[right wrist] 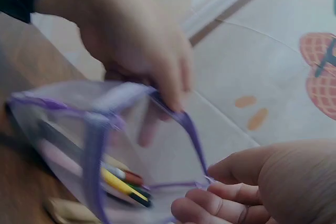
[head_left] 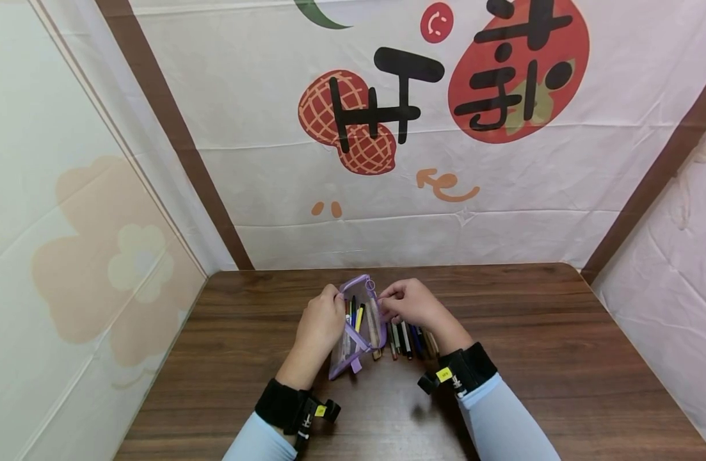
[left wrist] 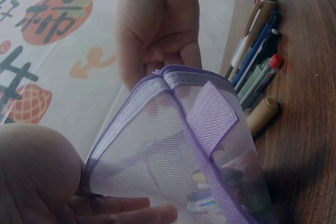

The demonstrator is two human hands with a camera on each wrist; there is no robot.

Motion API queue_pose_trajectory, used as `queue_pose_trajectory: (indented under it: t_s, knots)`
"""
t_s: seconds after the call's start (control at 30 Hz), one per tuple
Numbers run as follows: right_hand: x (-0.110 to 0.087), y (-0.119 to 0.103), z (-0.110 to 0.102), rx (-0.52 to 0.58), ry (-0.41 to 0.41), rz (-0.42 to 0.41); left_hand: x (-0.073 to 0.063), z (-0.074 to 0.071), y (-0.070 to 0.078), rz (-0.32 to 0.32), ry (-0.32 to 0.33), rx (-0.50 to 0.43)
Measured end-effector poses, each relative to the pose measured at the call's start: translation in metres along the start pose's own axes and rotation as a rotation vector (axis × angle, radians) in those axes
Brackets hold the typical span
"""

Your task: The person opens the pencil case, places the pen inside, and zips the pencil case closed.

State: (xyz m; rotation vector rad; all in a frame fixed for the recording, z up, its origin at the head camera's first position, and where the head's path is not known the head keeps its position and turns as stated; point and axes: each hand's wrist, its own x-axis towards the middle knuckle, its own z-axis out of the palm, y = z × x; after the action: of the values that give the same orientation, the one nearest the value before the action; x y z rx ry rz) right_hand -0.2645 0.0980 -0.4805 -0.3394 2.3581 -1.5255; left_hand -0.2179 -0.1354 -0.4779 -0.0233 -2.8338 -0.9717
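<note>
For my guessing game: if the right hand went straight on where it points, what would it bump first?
Probably the purple-edged mesh pouch: the right hand points at its rim and seems to pinch it there. Depth is hard to judge, though.

Soft, even light fills my head view, leaving a faint sheen and soft shadows on the bench (head_left: 214, 397), while both wrist views look dimmer and greyer, the right one blurring the pouch (right wrist: 95, 166) and my left grip (right wrist: 131, 38).
</note>
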Motion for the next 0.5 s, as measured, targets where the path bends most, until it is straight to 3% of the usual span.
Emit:
queue_pose_trajectory:
  t_s: [0.33,0.5]
  knots:
    - [-0.007,0.018,-0.047,-0.282,0.137,0.114,-0.001,0.001,0.001,0.001,-0.003,-0.001]
    - [-0.010,0.025,-0.061,-0.436,0.151,0.137,0.000,0.001,0.001,-0.004,-0.012,-0.004]
